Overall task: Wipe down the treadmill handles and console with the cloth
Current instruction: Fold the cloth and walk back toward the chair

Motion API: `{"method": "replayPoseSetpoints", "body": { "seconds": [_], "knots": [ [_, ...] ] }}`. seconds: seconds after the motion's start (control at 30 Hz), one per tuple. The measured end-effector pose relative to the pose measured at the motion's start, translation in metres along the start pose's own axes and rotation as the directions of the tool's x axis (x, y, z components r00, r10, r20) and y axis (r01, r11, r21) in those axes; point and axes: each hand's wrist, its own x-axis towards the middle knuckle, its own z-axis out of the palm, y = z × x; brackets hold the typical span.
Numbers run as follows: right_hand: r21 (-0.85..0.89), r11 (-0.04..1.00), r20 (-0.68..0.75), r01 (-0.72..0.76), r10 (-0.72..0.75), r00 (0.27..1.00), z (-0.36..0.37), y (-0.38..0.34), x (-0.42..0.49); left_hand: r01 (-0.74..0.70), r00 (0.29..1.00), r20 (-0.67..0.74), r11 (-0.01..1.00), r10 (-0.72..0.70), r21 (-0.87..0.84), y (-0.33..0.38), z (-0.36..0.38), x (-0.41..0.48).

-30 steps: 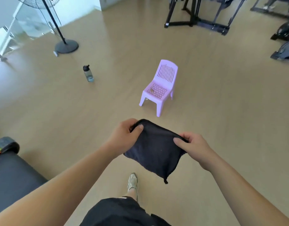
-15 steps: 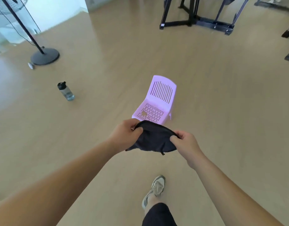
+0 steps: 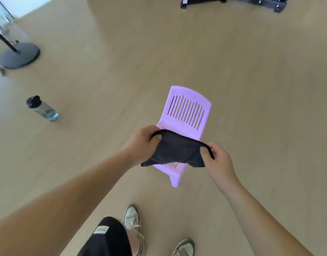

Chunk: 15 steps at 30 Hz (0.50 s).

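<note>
Closer than 0.5 s ago: the purple chair (image 3: 186,109) has grown in view and now sits right under the cloth (image 3: 177,150), which is pulled wider than it was then. A dark slab seen low-left 1 s ago is out of view.

Risks, as a guess: no treadmill, handle or console shows, so wiping looks not yet begun. If the cloth gets parked on the chair, the task stalls. The grip is only pinches at the hem, so if one side slips the cloth swings down, poss. to the floor (image 3: 269,89), picking up grit that'd end up on the console. W/ eyes on the cloth, a foot could clip the chair leg just ahead.

Nearest, short of the chair: black shorts (image 3: 105,237) & two grey shoes (image 3: 132,218). Above the chair's seat, the left hand (image 3: 142,145) pinches the cloth's left edge, thumb over, fingers curled under. The right hand (image 3: 217,161) pinches the opposite edge likewise. The cloth spans btw them, slack, hiding most of the seat; touching it or not can't be told.

Left of the chair, well apart: a clear bottle (image 3: 42,109) w/ black cap. Farther left & beyond: a round black stand base (image 3: 18,55). Well beyond the chair: black equipment feet (image 3: 232,1).
</note>
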Motion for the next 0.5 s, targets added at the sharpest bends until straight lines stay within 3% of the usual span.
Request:
{"method": "replayPoseSetpoints", "body": {
  "seconds": [0.3,0.4,0.5],
  "knots": [
    [0.027,1.0,0.034,0.012,-0.013,0.999,0.095,0.182,0.154,-0.042,0.998,0.055,0.995,0.037,0.086,-0.163,0.068,0.179],
    [0.033,0.999,-0.044,-0.007,0.008,0.999,0.12,0.238,0.198,-0.095,0.993,0.082,0.983,0.083,0.157,-0.209,0.097,0.23],
    [-0.061,0.996,-0.145,0.063,-0.071,0.987,0.136,0.268,0.24,-0.141,0.989,0.072,0.969,0.128,0.205,-0.243,0.118,0.276]
  ]
}}
